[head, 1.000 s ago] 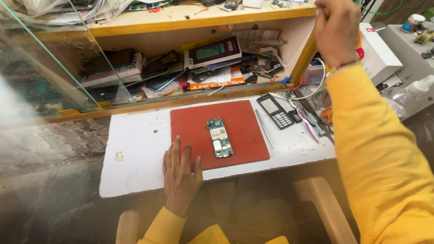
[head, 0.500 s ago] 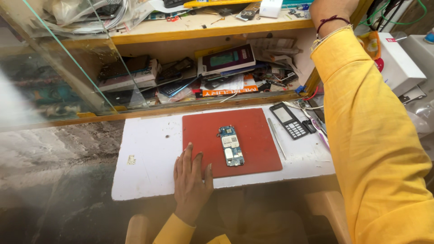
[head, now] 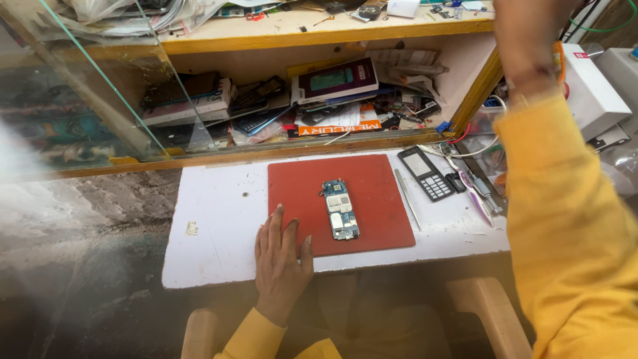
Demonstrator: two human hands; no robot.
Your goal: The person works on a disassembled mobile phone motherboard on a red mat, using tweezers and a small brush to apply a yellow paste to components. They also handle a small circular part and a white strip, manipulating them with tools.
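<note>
A bare phone circuit board [head: 341, 209] lies in the middle of a red work mat [head: 372, 179] on a white table top [head: 212, 233]. My left hand [head: 282, 254] rests flat, fingers apart, on the mat's near left corner, a short way left of the board. My right arm in a yellow sleeve [head: 565, 219] reaches up to the top right. Only the wrist [head: 528, 40] shows; the hand itself is cut off by the top edge of the frame.
A black keypad phone [head: 427, 173], a thin metal tool [head: 406, 198] and more tools lie right of the mat. Behind stands a cluttered shelf [head: 319, 100] with boxes and phone parts, a glass pane [head: 100, 86] at left and a white box [head: 588, 83] at right.
My right arm has stayed raised and its hand has gone out of the top of the frame. The view has shifted slightly. My left hand has stayed on the mat.
</note>
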